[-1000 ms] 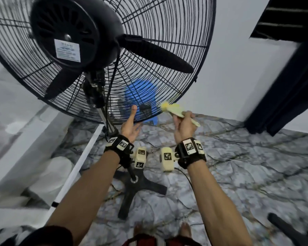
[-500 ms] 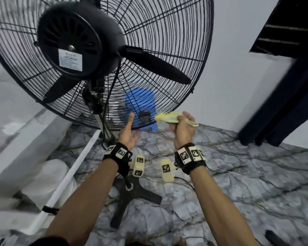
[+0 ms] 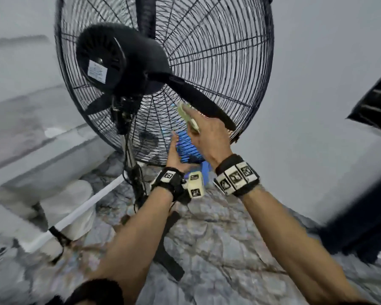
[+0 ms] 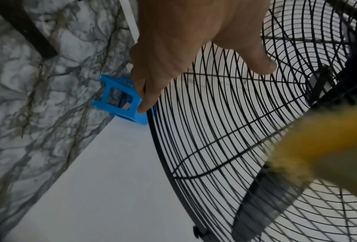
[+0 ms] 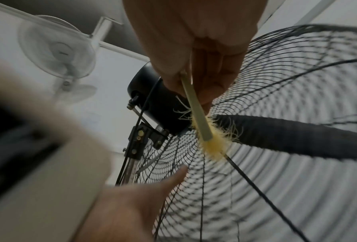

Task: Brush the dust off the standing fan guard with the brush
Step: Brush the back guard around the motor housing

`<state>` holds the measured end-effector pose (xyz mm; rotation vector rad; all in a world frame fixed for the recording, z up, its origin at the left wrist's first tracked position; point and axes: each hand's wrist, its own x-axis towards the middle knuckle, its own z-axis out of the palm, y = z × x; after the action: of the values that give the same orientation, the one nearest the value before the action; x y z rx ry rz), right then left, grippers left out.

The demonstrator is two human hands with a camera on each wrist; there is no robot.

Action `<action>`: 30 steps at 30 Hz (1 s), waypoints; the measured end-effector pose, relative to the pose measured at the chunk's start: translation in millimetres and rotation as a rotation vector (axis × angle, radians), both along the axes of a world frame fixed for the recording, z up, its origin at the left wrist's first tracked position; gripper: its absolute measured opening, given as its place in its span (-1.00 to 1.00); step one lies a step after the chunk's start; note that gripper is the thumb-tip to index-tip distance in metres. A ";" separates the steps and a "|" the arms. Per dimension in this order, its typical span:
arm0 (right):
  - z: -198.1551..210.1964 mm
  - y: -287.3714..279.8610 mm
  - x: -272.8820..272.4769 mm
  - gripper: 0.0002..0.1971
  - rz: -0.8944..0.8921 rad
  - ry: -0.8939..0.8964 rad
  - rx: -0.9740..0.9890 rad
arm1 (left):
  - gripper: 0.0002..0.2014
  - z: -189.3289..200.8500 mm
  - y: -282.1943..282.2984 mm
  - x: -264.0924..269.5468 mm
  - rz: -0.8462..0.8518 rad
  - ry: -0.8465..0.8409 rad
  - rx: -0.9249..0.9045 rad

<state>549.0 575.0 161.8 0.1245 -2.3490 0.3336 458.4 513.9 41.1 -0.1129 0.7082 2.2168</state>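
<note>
Inside the black wire guard (image 3: 218, 69), the only enclosure here, sit the dark fan blades (image 3: 198, 100) and the motor housing (image 3: 110, 60). Your right hand (image 3: 209, 137) curls round the pale handle of the brush (image 5: 196, 114); its yellow bristles press on the guard's near wires, just right of the housing. Your left hand (image 3: 174, 154), fingers straight, touches the guard's lower rim, below the brush. A blue stool (image 4: 119, 99) stands beyond.

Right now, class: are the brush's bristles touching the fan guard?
Touching. In the right wrist view, the brush bristles splay against the fan guard wires, gripped by the right hand.
</note>
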 end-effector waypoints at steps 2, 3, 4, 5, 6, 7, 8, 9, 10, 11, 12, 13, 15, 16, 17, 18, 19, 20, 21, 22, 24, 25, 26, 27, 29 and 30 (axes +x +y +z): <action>23.2 -8.6 -26.1 -0.38 0.072 -0.003 0.082 | -0.13 -4.2 -3.2 -8.3 0.007 0.014 0.022; 35.1 -12.7 -38.9 -0.39 0.090 -0.022 0.106 | -0.03 -8.7 -5.5 -14.6 0.000 0.005 0.023; 45.4 -14.3 -51.0 -0.41 0.100 -0.047 0.135 | 0.08 -13.4 -6.9 -21.0 -0.025 -0.028 0.032; 53.3 -13.7 -61.4 -0.43 0.101 -0.086 0.164 | 0.16 -22.9 -6.1 -31.6 -0.054 -0.055 0.009; 58.2 -11.8 -68.5 -0.45 0.099 -0.137 0.190 | 0.21 -34.8 -5.9 -45.0 -0.095 -0.104 0.027; 60.7 -9.5 -71.7 -0.48 0.088 -0.192 0.215 | 0.24 -31.7 -9.4 -44.2 -0.117 -0.094 -0.024; 61.1 -6.4 -73.1 -0.53 0.067 -0.231 0.244 | 0.26 -30.2 -10.6 -45.3 -0.148 -0.077 -0.032; 61.6 -4.2 -72.8 -0.60 0.038 -0.254 0.283 | 0.21 -25.3 -12.8 -41.4 -0.163 -0.060 -0.026; 62.1 -2.6 -72.4 -0.68 0.018 -0.265 0.319 | 0.13 -21.9 -13.7 -37.1 -0.164 -0.057 -0.004; 63.3 -2.0 -72.8 -0.74 0.014 -0.264 0.327 | 0.09 -22.6 -13.7 -35.7 -0.165 -0.058 0.012; 63.4 -1.5 -74.5 -0.76 0.033 -0.249 0.308 | 0.09 -20.3 -16.3 -31.7 -0.177 -0.054 0.034; 63.7 -0.7 -75.5 -0.72 0.070 -0.229 0.274 | 0.13 -20.2 -16.6 -30.5 -0.184 -0.050 0.056; 62.1 2.8 -76.7 -0.58 0.146 -0.178 0.216 | 0.18 -27.9 -13.5 -34.8 -0.196 -0.034 0.082; 60.8 4.4 -75.8 -0.53 0.159 -0.169 0.196 | 0.19 -34.3 -12.2 -40.0 -0.215 -0.035 0.091; 59.8 6.0 -73.9 -0.55 0.156 -0.173 0.174 | 0.20 -32.4 -13.6 -39.4 -0.210 -0.033 0.050; 59.9 6.8 -72.1 -0.62 0.140 -0.179 0.159 | 0.22 -36.1 -12.3 -42.8 -0.200 -0.037 0.039; 61.3 7.2 -72.3 -0.72 0.123 -0.195 0.157 | 0.25 -36.9 -12.6 -44.0 -0.213 -0.028 0.035; 62.8 7.5 -72.9 -0.79 0.118 -0.198 0.154 | 0.26 -34.2 -13.9 -42.0 -0.223 -0.028 0.040; 63.6 7.9 -73.6 -0.80 0.121 -0.186 0.130 | 0.27 -33.6 -14.6 -39.7 -0.227 -0.030 0.042; 64.0 8.6 -74.6 -0.77 0.134 -0.157 0.092 | 0.27 -34.3 -14.0 -39.5 -0.221 -0.020 0.042; 61.0 9.5 -75.5 -0.66 0.173 -0.108 0.043 | 0.25 -31.1 -15.7 -35.5 -0.220 0.011 0.042; 57.3 12.0 -74.9 -0.63 0.188 -0.097 0.052 | 0.25 -32.2 -16.2 -36.2 -0.229 0.015 0.038; 52.9 15.5 -72.8 -0.62 0.196 -0.098 0.076 | 0.25 -36.4 -15.5 -39.5 -0.235 0.019 0.042; 48.6 19.5 -69.9 -0.64 0.188 -0.108 0.094 | 0.26 -37.6 -15.9 -41.5 -0.241 0.009 0.032; 43.6 28.1 -61.9 -0.70 0.131 -0.160 0.095 | 0.30 -48.1 -11.9 -50.3 -0.235 -0.001 -0.053; 40.4 32.2 -57.7 -0.73 0.105 -0.186 0.082 | 0.30 -51.4 -11.4 -52.9 -0.214 -0.013 -0.078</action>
<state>491.4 607.2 202.1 0.2675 -2.5470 0.3117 405.4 502.5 -10.3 -0.0866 0.7630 1.9839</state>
